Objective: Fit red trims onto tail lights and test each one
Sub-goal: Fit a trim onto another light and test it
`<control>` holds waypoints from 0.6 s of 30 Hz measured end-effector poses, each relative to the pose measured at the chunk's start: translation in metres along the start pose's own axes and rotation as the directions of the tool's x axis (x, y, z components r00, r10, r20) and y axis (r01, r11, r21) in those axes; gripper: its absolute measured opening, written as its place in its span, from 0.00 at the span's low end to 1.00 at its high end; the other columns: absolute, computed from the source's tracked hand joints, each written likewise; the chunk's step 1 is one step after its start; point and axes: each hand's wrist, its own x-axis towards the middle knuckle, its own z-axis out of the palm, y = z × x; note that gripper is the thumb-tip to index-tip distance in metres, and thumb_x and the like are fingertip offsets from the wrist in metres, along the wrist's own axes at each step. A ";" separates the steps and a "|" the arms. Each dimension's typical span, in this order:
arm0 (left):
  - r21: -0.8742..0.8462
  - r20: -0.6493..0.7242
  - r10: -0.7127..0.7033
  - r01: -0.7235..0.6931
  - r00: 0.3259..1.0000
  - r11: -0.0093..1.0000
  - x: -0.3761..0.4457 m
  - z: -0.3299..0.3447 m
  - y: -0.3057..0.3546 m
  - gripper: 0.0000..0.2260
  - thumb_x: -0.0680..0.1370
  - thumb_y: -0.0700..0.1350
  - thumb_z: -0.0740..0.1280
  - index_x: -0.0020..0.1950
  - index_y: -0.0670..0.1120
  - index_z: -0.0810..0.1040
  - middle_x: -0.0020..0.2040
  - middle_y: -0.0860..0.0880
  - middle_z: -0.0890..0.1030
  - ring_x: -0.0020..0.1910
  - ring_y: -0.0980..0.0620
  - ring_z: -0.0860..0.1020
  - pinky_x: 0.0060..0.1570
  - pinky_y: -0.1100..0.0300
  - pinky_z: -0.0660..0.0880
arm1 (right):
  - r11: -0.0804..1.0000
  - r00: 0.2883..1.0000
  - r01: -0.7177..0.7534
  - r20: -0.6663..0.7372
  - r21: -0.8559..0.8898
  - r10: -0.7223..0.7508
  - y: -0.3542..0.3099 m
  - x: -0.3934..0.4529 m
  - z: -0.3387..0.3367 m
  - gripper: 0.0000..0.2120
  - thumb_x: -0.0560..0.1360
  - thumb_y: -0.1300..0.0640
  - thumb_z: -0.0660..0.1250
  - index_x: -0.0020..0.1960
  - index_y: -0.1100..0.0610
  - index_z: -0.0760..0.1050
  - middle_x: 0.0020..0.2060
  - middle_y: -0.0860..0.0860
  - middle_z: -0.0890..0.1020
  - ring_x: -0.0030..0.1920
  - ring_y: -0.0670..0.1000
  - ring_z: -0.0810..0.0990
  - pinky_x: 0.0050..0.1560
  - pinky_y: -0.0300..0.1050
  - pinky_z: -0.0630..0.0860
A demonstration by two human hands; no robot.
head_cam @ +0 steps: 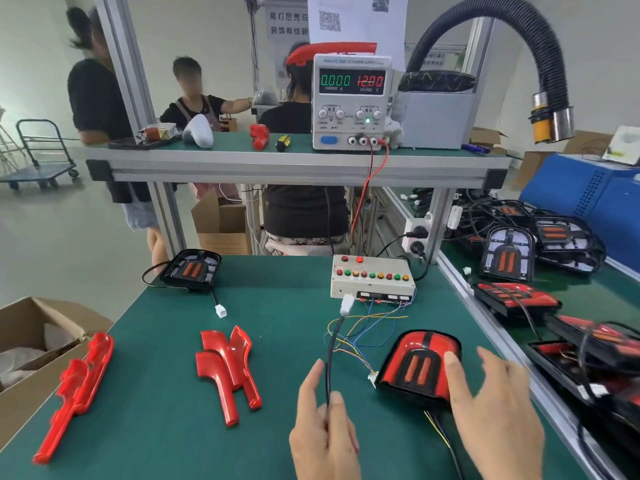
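Note:
A tail light with red trims fitted lies on the green mat at the near right. My right hand rests on its right side, thumb on the red trim, fingers spread. My left hand pinches the light's black cable, whose white plug hangs in the air just in front of the test box. A bare black tail light sits at the mat's far left with its own plug. Loose red trims lie at the centre and at the left.
A power supply reading 12.00 V stands on the upper shelf, its red and black leads dropping to the test box. Finished and bare tail lights pile on the right bench. A cardboard box stands at the left. People stand behind the shelf.

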 end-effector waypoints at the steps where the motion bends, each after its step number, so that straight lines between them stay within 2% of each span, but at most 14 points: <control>1: -0.001 0.003 0.008 -0.008 1.000 1.000 -0.002 0.003 0.001 0.23 0.81 0.31 0.62 0.67 0.57 0.76 0.20 0.43 0.68 0.19 0.52 0.63 0.25 0.64 0.67 | 0.986 0.993 0.105 -0.070 0.130 -0.097 -0.008 -0.005 0.001 0.25 0.76 0.35 0.59 0.65 0.49 0.76 0.56 0.47 0.78 0.52 0.55 0.82 0.52 0.54 0.74; 2: 0.007 0.013 0.015 -0.015 1.000 1.000 -0.004 0.006 0.002 0.23 0.81 0.31 0.63 0.67 0.56 0.77 0.20 0.41 0.68 0.19 0.53 0.63 0.24 0.65 0.67 | 0.945 0.984 0.177 -0.057 0.275 -0.167 -0.016 -0.008 0.003 0.18 0.76 0.39 0.63 0.59 0.48 0.80 0.48 0.45 0.81 0.47 0.50 0.82 0.50 0.51 0.76; 3: 0.022 0.021 0.024 -0.024 0.999 0.999 -0.007 0.008 0.001 0.23 0.81 0.31 0.63 0.67 0.56 0.77 0.20 0.41 0.68 0.19 0.53 0.64 0.23 0.65 0.67 | 0.896 0.978 0.175 0.037 0.408 -0.208 -0.028 -0.009 0.008 0.14 0.76 0.41 0.65 0.56 0.47 0.81 0.44 0.43 0.84 0.44 0.45 0.83 0.50 0.51 0.79; 4: 0.043 0.038 0.040 -0.041 0.998 0.998 -0.010 0.010 0.000 0.23 0.80 0.31 0.63 0.67 0.57 0.77 0.20 0.41 0.68 0.19 0.53 0.64 0.23 0.65 0.68 | 0.854 0.961 0.103 0.170 0.510 -0.217 -0.040 -0.009 0.014 0.13 0.77 0.43 0.66 0.57 0.47 0.80 0.43 0.42 0.85 0.43 0.42 0.84 0.50 0.50 0.80; 6: 0.093 0.081 0.085 -0.092 0.993 0.991 -0.018 0.013 -0.002 0.24 0.80 0.33 0.64 0.67 0.60 0.77 0.21 0.43 0.69 0.20 0.54 0.65 0.25 0.63 0.68 | 0.785 0.917 -0.055 0.342 0.618 -0.205 -0.061 0.002 0.030 0.13 0.80 0.46 0.67 0.61 0.51 0.78 0.41 0.44 0.87 0.41 0.46 0.86 0.42 0.47 0.82; 7: 0.113 0.096 0.107 -0.117 0.990 0.987 -0.023 0.015 -0.004 0.25 0.80 0.35 0.64 0.66 0.63 0.77 0.20 0.45 0.68 0.20 0.55 0.64 0.25 0.63 0.68 | 0.765 0.908 -0.091 0.368 0.638 -0.199 -0.071 0.008 0.037 0.13 0.80 0.48 0.67 0.62 0.52 0.77 0.40 0.45 0.87 0.40 0.48 0.86 0.36 0.44 0.81; 9: 0.163 0.104 0.158 -0.173 0.982 0.971 -0.028 0.018 -0.004 0.25 0.77 0.41 0.64 0.66 0.69 0.74 0.20 0.52 0.64 0.20 0.56 0.62 0.24 0.65 0.65 | 0.735 0.914 -0.118 0.363 0.667 -0.183 -0.087 0.020 0.050 0.09 0.80 0.53 0.68 0.57 0.57 0.79 0.36 0.48 0.87 0.36 0.52 0.86 0.31 0.41 0.79; 11: 0.202 0.151 0.188 -0.216 0.971 0.955 -0.030 0.018 -0.007 0.27 0.73 0.46 0.64 0.67 0.71 0.70 0.20 0.56 0.65 0.19 0.58 0.61 0.23 0.67 0.64 | 0.731 0.937 -0.098 0.311 0.675 -0.161 -0.095 0.028 0.058 0.05 0.79 0.57 0.70 0.49 0.59 0.81 0.31 0.51 0.85 0.31 0.51 0.85 0.31 0.47 0.80; 13: 0.179 0.237 0.161 -0.206 0.958 0.962 -0.026 0.013 -0.010 0.24 0.73 0.52 0.61 0.68 0.69 0.69 0.22 0.55 0.71 0.20 0.57 0.67 0.25 0.66 0.68 | 0.756 0.953 -0.037 0.251 0.653 -0.170 -0.097 0.034 0.060 0.08 0.79 0.57 0.70 0.41 0.58 0.79 0.27 0.50 0.83 0.27 0.51 0.83 0.34 0.50 0.80; 16: 0.135 0.216 0.044 -0.075 0.975 0.988 0.004 0.007 -0.012 0.12 0.78 0.55 0.59 0.61 0.61 0.73 0.30 0.51 0.80 0.28 0.53 0.77 0.33 0.65 0.73 | 0.735 0.944 -0.049 0.270 0.677 -0.187 -0.095 0.045 0.058 0.12 0.82 0.59 0.65 0.40 0.59 0.77 0.26 0.48 0.81 0.24 0.49 0.80 0.30 0.44 0.74; 18: 0.248 0.204 -0.126 0.073 0.971 0.966 0.040 0.015 -0.018 0.03 0.81 0.50 0.62 0.53 0.54 0.75 0.34 0.50 0.83 0.33 0.51 0.82 0.38 0.62 0.78 | 0.729 0.926 -0.094 0.328 0.678 -0.186 -0.092 0.050 0.055 0.14 0.83 0.60 0.63 0.39 0.61 0.77 0.25 0.48 0.79 0.23 0.47 0.77 0.26 0.38 0.71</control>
